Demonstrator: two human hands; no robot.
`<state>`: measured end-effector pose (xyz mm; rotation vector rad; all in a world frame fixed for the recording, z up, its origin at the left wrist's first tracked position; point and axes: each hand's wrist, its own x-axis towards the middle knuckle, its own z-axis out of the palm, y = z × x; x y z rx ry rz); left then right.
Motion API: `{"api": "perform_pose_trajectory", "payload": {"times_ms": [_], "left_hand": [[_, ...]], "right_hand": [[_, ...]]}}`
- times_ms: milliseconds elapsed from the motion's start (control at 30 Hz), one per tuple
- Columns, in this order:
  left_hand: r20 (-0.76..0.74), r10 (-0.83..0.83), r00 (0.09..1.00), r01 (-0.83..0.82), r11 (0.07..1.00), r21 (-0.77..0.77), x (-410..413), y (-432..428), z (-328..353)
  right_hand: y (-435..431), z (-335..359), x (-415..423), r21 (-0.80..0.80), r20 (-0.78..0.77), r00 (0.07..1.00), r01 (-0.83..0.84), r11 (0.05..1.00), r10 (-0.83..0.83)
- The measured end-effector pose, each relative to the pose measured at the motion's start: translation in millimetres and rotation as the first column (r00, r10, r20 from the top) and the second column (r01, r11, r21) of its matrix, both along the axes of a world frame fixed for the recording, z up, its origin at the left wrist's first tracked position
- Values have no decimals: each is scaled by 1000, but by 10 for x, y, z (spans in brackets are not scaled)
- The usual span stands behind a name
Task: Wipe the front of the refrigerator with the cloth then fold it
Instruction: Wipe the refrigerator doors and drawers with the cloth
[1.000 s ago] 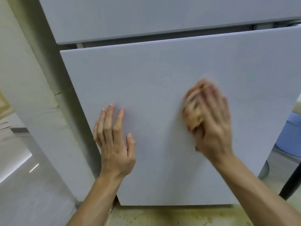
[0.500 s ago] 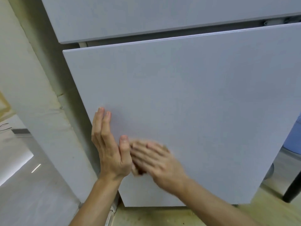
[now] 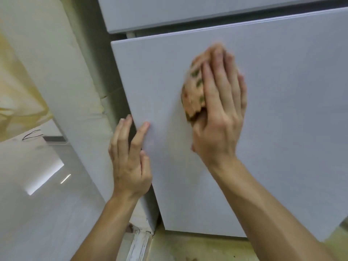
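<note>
The pale grey lower refrigerator door (image 3: 282,129) fills most of the head view, with the upper door (image 3: 188,12) above it. My right hand (image 3: 220,110) lies flat with straight fingers, pressing a bunched orange cloth with green spots (image 3: 194,91) against the door's upper left area. Most of the cloth is hidden under the palm. My left hand (image 3: 130,157) holds the door's left edge, fingers wrapped behind the edge and thumb on the front.
A white wall or pillar (image 3: 62,81) stands close on the left of the fridge. Glossy pale floor tiles (image 3: 37,204) lie lower left. A yellowish stained floor strip (image 3: 197,247) runs under the door. Yellowish fabric (image 3: 17,91) hangs at far left.
My right hand swept the cloth from the door's lower left up to its upper left area. My left hand shifted from flat on the door front to its left edge.
</note>
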<state>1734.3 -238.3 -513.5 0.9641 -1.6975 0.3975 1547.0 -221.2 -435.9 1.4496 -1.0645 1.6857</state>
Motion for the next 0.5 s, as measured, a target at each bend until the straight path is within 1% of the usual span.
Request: {"api": "perform_pose_trajectory", "payload": {"times_ms": [33,67,100,167,233,267,333,400,500], "left_hand": [[-18,-3,1000,3,1000,-12,32,-2,26],[-57,-1,998,-1,1000,-29,61,-8,54],[-99,4,995,-9,999,-48,105,-19,77],[-155,-16,988,3,996,-84,158,-48,110],[-178,-54,983,34,993,-112,182,-68,134],[-191,-66,979,42,991,-125,183,-76,139],[-219,-80,972,49,988,-144,167,-81,148],[-226,-85,970,54,989,-139,138,-71,140],[-189,-94,977,76,992,-100,56,-32,105]], "right_hand": [[-49,128,127,-31,56,998,14,999,-12],[-93,186,235,-50,69,997,29,998,-26],[-138,178,342,-55,41,999,38,998,-36],[-171,18,486,-35,-95,995,24,999,-28],[-179,-287,555,20,-275,960,-41,999,45],[-175,-492,569,76,-371,923,-78,994,101],[-134,-998,535,241,-546,809,-99,966,219],[-65,-1520,392,371,-667,690,-19,929,281],[68,-1918,41,466,-754,572,116,877,324]]}}
